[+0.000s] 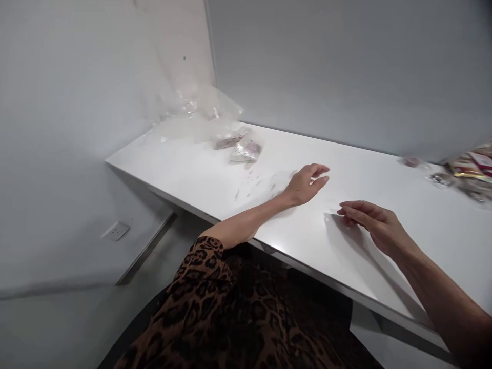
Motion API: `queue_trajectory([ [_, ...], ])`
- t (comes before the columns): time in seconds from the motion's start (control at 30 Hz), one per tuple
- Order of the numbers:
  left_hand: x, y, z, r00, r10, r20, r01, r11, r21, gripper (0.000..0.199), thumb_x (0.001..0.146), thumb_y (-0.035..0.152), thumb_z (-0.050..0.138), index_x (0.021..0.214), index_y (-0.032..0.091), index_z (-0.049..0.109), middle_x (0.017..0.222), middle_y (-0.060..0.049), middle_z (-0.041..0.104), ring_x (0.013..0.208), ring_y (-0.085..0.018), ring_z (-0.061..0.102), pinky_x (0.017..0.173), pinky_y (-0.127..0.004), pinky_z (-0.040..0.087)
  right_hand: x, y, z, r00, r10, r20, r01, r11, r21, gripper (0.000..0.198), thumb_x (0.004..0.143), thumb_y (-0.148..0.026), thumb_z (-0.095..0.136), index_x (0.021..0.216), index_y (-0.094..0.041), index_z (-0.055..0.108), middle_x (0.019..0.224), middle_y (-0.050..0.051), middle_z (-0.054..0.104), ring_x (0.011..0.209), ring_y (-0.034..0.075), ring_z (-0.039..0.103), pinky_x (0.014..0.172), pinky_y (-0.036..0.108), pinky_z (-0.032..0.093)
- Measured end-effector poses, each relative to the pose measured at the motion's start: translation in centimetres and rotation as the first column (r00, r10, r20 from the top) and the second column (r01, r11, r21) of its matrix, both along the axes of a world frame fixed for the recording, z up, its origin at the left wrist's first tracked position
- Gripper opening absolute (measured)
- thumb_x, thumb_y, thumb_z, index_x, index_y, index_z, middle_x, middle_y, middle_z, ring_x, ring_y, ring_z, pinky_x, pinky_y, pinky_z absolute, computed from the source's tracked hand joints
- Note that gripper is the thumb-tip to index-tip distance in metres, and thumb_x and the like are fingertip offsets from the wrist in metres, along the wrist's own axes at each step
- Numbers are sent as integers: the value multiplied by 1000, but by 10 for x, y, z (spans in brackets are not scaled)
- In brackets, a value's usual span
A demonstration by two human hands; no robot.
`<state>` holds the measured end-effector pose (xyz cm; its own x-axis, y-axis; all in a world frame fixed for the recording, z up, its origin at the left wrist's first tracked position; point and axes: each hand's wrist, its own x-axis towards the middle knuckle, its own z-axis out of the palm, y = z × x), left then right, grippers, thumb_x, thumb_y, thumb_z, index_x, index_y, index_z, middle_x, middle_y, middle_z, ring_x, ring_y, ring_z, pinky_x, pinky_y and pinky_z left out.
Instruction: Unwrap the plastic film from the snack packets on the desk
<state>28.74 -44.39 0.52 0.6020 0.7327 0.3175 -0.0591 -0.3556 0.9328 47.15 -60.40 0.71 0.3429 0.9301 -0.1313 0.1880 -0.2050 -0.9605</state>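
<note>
On the table (369, 169), packets (248, 149) lie left near plastic bags (221, 106), more packages (474, 171) right.

legible text: none | printed packets (474, 166), far right on white table (184, 171): red and gold print, too blurred to read | small clear packets (247, 150), far left on same table: pinkish patch, any lettering unreadable
</note>
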Motion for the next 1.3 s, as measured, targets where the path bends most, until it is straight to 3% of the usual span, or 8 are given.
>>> queue_trajectory([
  [0.1, -42, 30, 19, 955, 283, -91, -256, 939, 231, 26, 96, 26, 68, 121, 20, 68, 145, -16, 61, 144, -33, 46, 127, -54, 31, -30, 15, 2, 993, 120, 5, -120, 993, -4, 57, 62, -76, 91, 93, -28, 82, 86, 7, 75, 77, 21, 63, 72, 38, 57],
  [0.23, -104, 83, 32, 695, 666, -273, -594, 745, 305, 45, 88, 23, 77, 131, 22, 64, 158, -18, 49, 159, -42, 23, 128, -63, 15, -61, 31, 6, 980, 195, -37, -196, 981, -19, 66, 54, -81, 91, 89, -26, 81, 83, 6, 73, 76, 19, 63, 69, 35, 56],
  [0.37, -140, 114, 28, 567, 706, -424, -672, 694, 256, 40, 81, 26, 86, 112, 11, 65, 147, -27, 54, 156, -48, 25, 127, -63, 13, -73, 37, 6, 975, 205, -90, -207, 978, -14, 65, 54, -79, 93, 89, -25, 82, 85, 6, 74, 76, 17, 62, 69, 32, 54],
  [0.77, -63, 16, 9, 972, 154, -178, -92, 945, 313, 10, 91, 14, 64, 93, 22, 68, 146, -14, 63, 131, -31, 62, 120, -45, 40, -77, 61, 9, 819, -14, -573, 53, 997, 52, 67, 54, -51, 105, 103, -28, 67, 103, 2, 76, 92, 21, 73, 76, 34, 65],
  [0.93, -29, -15, -13, 951, -145, -272, 254, 868, 426, 26, 87, 43, 79, 98, 20, 75, 139, -17, 69, 138, -36, 59, 122, -58, 37, -64, 77, 1, 744, -218, -632, 342, 936, 79, 48, 64, -42, 100, 84, -24, 59, 78, 0, 68, 75, 19, 69, 59, 29, 62],
  [1.07, -17, -17, -5, 981, 70, -182, 32, 862, 506, 53, 92, 65, 69, 119, 19, 72, 156, -17, 58, 154, -34, 43, 129, -56, 27, -39, 80, -8, 747, -190, -637, 361, 921, 149, 41, 63, -34, 100, 84, -22, 68, 79, -1, 73, 73, 17, 69, 60, 26, 61],
  [1.2, -7, -3, 21, 980, 158, -120, -159, 987, 2, 65, 100, 71, 50, 139, 21, 61, 156, -14, 59, 154, -30, 46, 126, -49, 36, -20, 83, -9, 769, -82, -635, 268, 942, 202, 43, 60, -36, 102, 91, -22, 76, 91, 1, 79, 81, 20, 73, 71, 30, 65],
  [1.3, -3, 11, 33, 992, -123, -43, 78, 826, -559, 72, 97, 79, 45, 131, 18, 66, 131, -15, 75, 134, -34, 65, 108, -44, 53, -13, 84, -6, 776, -68, -627, 246, 948, 203, 48, 56, -39, 104, 91, -23, 76, 92, 1, 79, 85, 22, 75, 76, 34, 66],
])
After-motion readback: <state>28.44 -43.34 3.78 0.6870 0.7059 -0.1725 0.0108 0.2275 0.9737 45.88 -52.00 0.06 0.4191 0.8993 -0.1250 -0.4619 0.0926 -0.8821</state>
